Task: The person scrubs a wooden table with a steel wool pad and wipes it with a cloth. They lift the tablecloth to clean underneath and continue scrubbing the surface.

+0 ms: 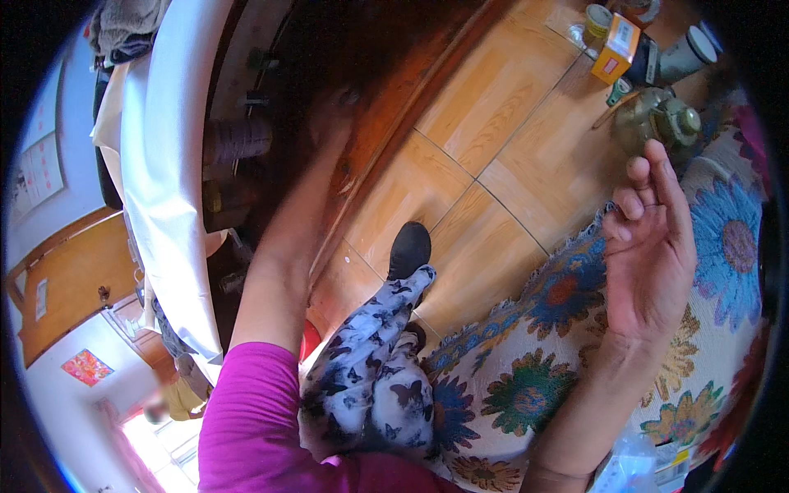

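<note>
My left hand (330,115) reaches into a dark space beside a reddish-brown wooden edge (386,135). Shadow hides its fingers, so whether it grips anything does not show. Near it in the dark sits a pale purple spool (238,140), with other small items that are hard to make out. My right hand (649,255) is held up, palm visible, above a flowered woven cover (530,394). Its index finger is stretched out and the others are loosely bent, with nothing in them. Just beyond its fingertips stands a greenish see-through lidded vessel (653,123).
Orange-yellow box (616,49), a pale cylindrical container (689,56) and a small jar (597,20) stand on the tiled floor (477,222) at far right. White cloth (164,164) hangs at left. Another person in yellow (185,397) is in the background, lower left.
</note>
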### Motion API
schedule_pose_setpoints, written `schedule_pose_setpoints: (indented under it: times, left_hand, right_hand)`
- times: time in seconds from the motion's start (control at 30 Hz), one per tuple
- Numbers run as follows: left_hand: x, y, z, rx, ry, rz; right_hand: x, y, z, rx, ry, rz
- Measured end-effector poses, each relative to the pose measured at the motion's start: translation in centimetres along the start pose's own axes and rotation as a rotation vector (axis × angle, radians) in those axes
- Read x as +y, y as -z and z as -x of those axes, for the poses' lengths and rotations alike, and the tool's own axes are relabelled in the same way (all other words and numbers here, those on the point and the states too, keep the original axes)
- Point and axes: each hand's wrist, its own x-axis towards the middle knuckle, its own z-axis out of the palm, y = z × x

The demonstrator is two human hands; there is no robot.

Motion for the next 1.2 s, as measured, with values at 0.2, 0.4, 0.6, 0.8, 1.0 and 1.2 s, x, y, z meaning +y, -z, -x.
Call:
schedule_pose_setpoints:
  times: [0.2,0.4,0.6,0.8,1.0,1.2]
  left_hand:
    - [-4.4,1.7,2.7,-0.095,-0.538,0.117]
    - [-13.3,3.8,13.7,-0.213,-0.357,0.011]
    - [-2.8,3.2,7.7,-0.199,-0.120,0.118]
    - [-8.1,3.3,10.9,-0.133,-0.292,0.023]
    - [-9.4,2.9,13.8,-0.120,0.036,-0.057]
    - [-5.6,3.1,9.8,-0.104,-0.373,0.005]
  right_hand:
    - [-0.3,0.7,0.0,-0.052,-0.004,-0.020]
    - [-0.1,-0.2,-0.1,-0.017,-0.006,-0.016]
    - [0.0,0.6,-0.4,-0.073,-0.006,-0.018]
    - [-0.3,0.8,-0.3,-0.079,0.015,-0.003]
    - [0.0,0.3,-0.8,-0.090,0.027,0.000]
    - [-0.3,0.9,-0.8,-0.149,0.004,-0.043]
